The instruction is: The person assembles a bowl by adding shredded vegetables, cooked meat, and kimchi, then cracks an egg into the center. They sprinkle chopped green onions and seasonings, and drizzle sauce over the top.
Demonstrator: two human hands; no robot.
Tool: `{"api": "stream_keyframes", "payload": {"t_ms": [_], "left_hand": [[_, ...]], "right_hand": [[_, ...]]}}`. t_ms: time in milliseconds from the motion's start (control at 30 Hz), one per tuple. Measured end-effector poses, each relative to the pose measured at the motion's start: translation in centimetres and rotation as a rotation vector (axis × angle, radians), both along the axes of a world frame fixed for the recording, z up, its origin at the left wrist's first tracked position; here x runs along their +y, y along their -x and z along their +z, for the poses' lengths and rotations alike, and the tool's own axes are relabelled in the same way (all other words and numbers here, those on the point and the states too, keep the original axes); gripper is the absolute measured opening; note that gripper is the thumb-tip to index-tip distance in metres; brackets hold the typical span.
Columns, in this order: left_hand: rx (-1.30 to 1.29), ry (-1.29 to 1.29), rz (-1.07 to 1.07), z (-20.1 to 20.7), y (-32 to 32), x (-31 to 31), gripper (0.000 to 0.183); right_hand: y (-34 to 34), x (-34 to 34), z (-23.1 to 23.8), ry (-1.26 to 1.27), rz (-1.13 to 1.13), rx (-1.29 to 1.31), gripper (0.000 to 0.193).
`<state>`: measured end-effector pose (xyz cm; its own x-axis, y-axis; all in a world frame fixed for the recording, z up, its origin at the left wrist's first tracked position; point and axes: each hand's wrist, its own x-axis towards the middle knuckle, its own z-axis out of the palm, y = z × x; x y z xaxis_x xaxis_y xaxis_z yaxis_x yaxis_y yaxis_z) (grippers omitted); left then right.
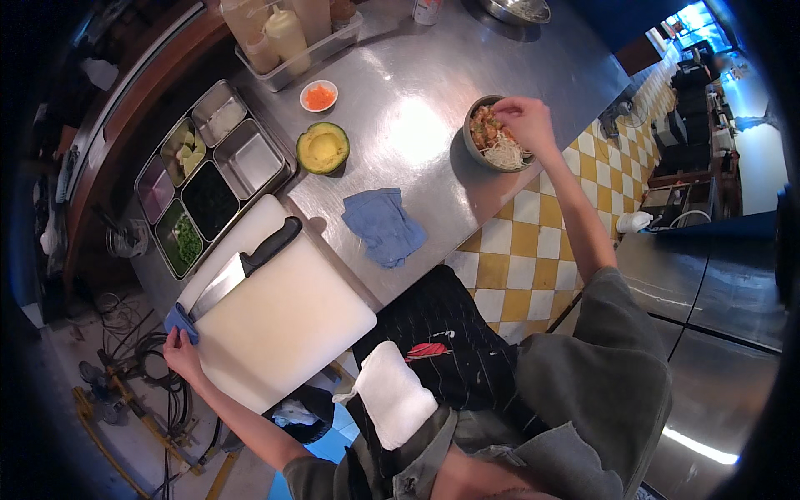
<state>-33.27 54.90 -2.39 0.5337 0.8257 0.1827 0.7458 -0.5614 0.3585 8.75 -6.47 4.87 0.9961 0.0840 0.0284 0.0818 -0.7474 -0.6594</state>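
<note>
At the board's far left corner, my left hand point(182, 357) is closed on a small blue cloth point(180, 322). Beside it a knife point(247, 263) with a black handle lies on the white cutting board point(287, 329), its blade tip toward that cloth. On the right, my right hand point(525, 125) is over a bowl point(469, 140) holding browned pieces and pale shreds. Its fingers are pinched together at the food; what they hold, if anything, is hidden. A second, folded blue cloth point(383, 227) and a halved avocado point(322, 148) lie on the steel counter point(375, 83).
A metal tray of containers point(250, 158) holds chopped greens, lime wedges and something dark. Nearby stand a small dish of orange bits point(318, 97) and a bin of squeeze bottles point(287, 42). A metal bowl point(518, 10) sits at the far edge. Cables point(150, 358) lie at left.
</note>
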Motion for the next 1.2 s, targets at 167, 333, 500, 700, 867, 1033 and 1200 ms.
{"api": "stream_keyframes", "payload": {"t_ms": [167, 333, 500, 700, 867, 1033, 1200], "left_hand": [[-0.024, 0.025, -0.017, 0.0, -0.2, -0.3, 0.029], [-0.11, 0.031, -0.057, -0.7, 1.0, -0.1, 0.023], [-0.091, 0.056, 0.025, 2.2, -1.2, -2.4, 0.024], [-0.121, 0.111, 0.02, 2.7, -0.7, -2.4, 0.023], [-0.155, 0.188, 0.059, 2.9, -0.4, -2.7, 0.022], [-0.17, 0.232, 0.043, 3.3, -0.1, -2.4, 0.023], [-0.176, 0.218, 0.034, 3.1, 0.1, -2.1, 0.023]], "right_hand": [[-3.3, -2.8, -2.1, -0.691, -0.19, 0.194, 0.02], [-1.5, 7.5, 0.4, -1.113, -0.067, 0.204, 0.028], [6.1, 31.8, 0.9, -0.841, 0.529, 0.39, 0.026], [10.1, 54.1, -0.9, -0.214, 1.021, -0.263, 0.02], [13.0, 56.9, -4.8, 0.359, 1.317, -0.277, 0.025], [13.8, 56.1, -7.4, 0.346, 1.314, -0.29, 0.027], [13.8, 56.0, -5.8, 0.147, 1.194, -0.19, 0.024]]}}
